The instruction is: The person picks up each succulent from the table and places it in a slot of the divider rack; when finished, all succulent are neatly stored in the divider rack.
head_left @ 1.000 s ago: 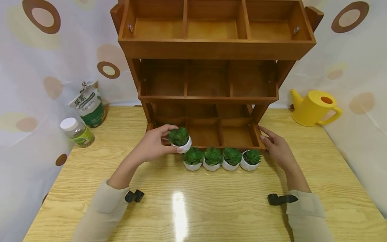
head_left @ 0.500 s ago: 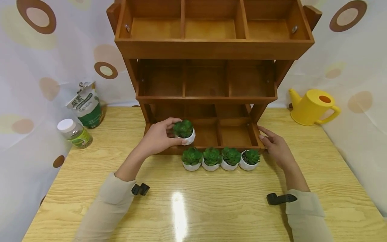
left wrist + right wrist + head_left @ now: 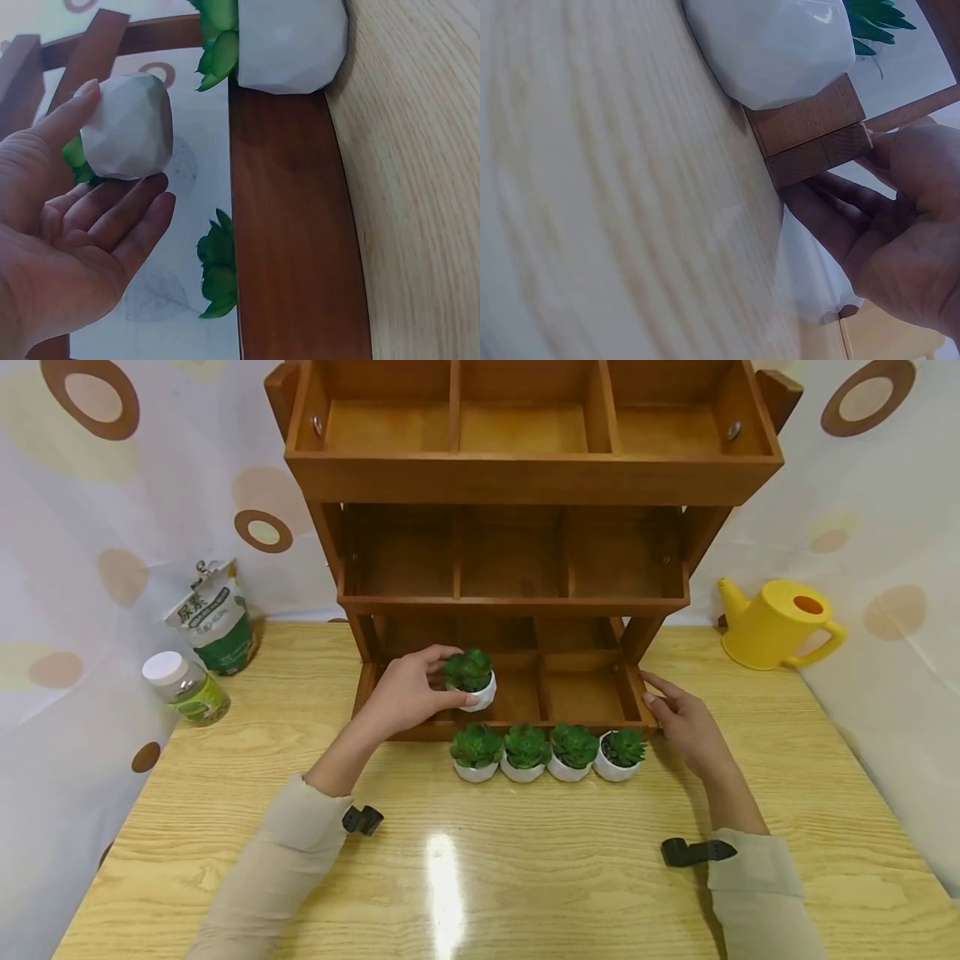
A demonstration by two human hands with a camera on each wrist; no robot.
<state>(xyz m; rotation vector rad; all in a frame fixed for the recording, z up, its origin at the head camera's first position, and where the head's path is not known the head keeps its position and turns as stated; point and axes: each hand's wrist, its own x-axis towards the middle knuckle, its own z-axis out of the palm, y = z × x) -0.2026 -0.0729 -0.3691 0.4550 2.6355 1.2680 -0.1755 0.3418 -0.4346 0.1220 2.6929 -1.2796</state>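
My left hand point(image 3: 411, 692) holds a small potted succulent point(image 3: 480, 693), its white faceted pot pinched between thumb and fingers, over the bottom tier of a brown wooden rack point(image 3: 480, 603). In the left wrist view the held pot point(image 3: 129, 127) is tilted and raised beyond the tier's front board. My right hand point(image 3: 692, 733) grips the right end of the bottom tier, thumb and fingers at the end of the wooden board point(image 3: 821, 154). Several similar succulents point(image 3: 527, 750) stand in a row on the table before the rack. Other green leaves point(image 3: 217, 266) show behind the front board.
A yellow watering can point(image 3: 780, 625) stands right of the rack. To the left are a green-and-white pouch point(image 3: 221, 622) with a clip and a white-capped jar point(image 3: 191, 692). The rack's upper tiers overhang the bottom compartments on the wooden table point(image 3: 570, 877).
My left hand has carried the succulent rightward and farther back, from the front edge to over the bottom tier. My right hand has stayed at the rack's end.
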